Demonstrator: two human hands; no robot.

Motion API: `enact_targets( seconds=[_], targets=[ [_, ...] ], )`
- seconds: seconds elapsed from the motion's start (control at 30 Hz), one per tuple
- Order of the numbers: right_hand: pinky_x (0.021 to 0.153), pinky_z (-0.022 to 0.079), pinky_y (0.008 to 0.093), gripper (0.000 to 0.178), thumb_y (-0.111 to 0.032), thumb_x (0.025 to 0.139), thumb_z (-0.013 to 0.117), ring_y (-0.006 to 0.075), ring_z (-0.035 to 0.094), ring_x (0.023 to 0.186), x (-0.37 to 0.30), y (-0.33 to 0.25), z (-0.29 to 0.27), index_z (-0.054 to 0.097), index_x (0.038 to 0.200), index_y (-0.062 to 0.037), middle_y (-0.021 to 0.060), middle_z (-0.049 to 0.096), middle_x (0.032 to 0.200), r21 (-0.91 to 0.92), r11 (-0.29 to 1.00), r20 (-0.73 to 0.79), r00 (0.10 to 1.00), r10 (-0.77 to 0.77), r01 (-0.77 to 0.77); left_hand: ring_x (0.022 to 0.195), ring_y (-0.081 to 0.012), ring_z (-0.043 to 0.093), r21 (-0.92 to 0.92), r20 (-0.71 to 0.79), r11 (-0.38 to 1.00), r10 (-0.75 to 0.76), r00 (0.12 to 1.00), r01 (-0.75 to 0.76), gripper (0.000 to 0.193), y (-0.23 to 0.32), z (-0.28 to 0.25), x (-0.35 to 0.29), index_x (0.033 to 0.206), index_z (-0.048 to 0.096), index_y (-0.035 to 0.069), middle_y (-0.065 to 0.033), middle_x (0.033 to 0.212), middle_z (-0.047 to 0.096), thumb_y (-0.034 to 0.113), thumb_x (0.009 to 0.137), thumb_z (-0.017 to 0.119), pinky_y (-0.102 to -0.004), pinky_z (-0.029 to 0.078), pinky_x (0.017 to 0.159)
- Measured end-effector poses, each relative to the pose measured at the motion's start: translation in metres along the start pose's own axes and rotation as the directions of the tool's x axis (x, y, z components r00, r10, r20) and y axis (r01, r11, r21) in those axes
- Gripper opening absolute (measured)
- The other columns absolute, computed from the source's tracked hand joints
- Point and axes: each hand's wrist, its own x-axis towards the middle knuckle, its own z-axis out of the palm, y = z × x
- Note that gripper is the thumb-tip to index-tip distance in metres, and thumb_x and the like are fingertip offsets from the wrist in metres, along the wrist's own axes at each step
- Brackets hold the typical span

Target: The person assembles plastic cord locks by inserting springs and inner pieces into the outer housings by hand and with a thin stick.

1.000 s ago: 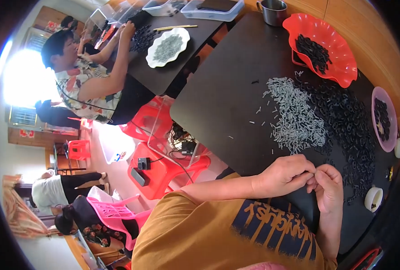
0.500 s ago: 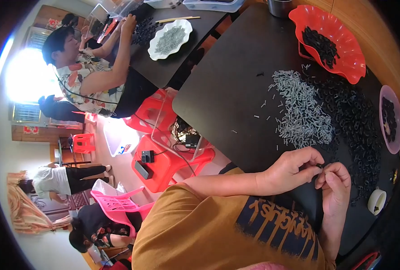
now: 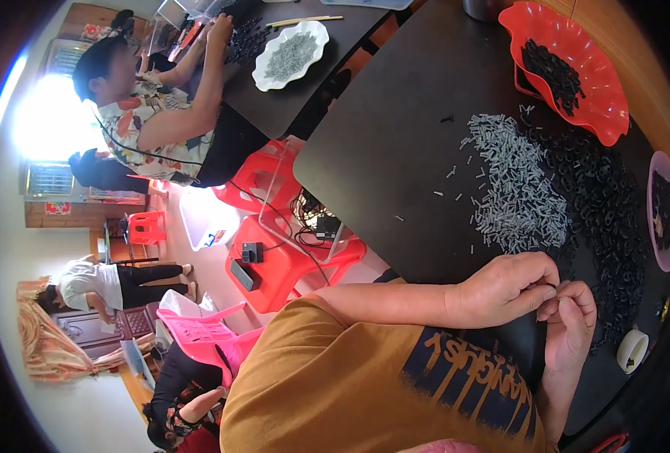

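Observation:
My left hand [image 3: 507, 288] and my right hand [image 3: 570, 323] meet fingertip to fingertip above the dark table, both closed in a pinch. A small black part shows only as a dark sliver at the left fingertips; the fingers hide its shape. Whatever the right fingertips pinch is hidden. Just beyond my hands lies a heap of small silvery pins [image 3: 517, 198]. Beside it, to the right, spreads a large pile of small black ring-like parts [image 3: 603, 215].
A red scalloped bowl [image 3: 610, 113] holds black pieces at the far right. A pink bowl [image 3: 661, 260] and a small white cup [image 3: 632, 352] stand along the right side. Red stools [image 3: 263, 291] sit left of the table [image 3: 380, 174]. A co-worker [image 3: 150, 117] works at another table.
The view has shifted slightly, moving the table contents right in the picture. My hands stay together, and the black part between the fingertips is less visible. The seated person at lower left has shifted posture.

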Motion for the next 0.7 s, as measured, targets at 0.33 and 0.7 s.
enact_targets(
  seconds=[0.33,0.7],
  targets=[
    [0.058,0.037,0.0209,0.011,-0.011,0.08,0.052,0.0092,0.045,0.061,0.0028,0.0026,-0.0034,0.051,0.077,-0.0005,0.0051,0.05,0.072,-0.018,1.0,-0.026,0.999,-0.022,0.022,0.064,-0.0176,0.057,-0.075,0.102,0.995,-0.053,0.993,0.061,0.009,-0.001,-0.0015,0.0015,0.084,0.045,0.002,-0.0053,0.069,0.056,0.003,0.08,0.053,-0.0269,0.045,0.054],
    [0.058,0.037,0.0207,0.01,-0.011,0.08,0.052,0.0085,0.045,0.063,0.0,0.0031,0.0,0.051,0.078,-0.0012,0.0041,0.05,0.072,-0.003,1.0,-0.039,0.999,-0.01,0.01,0.063,-0.0189,0.057,-0.036,0.093,0.997,0.074,0.993,-0.071,0.011,-0.0004,0.0017,-0.0031,0.088,0.048,0.003,-0.0066,0.073,0.054,0.001,0.078,0.053,-0.0275,0.045,0.053]
  ],
)
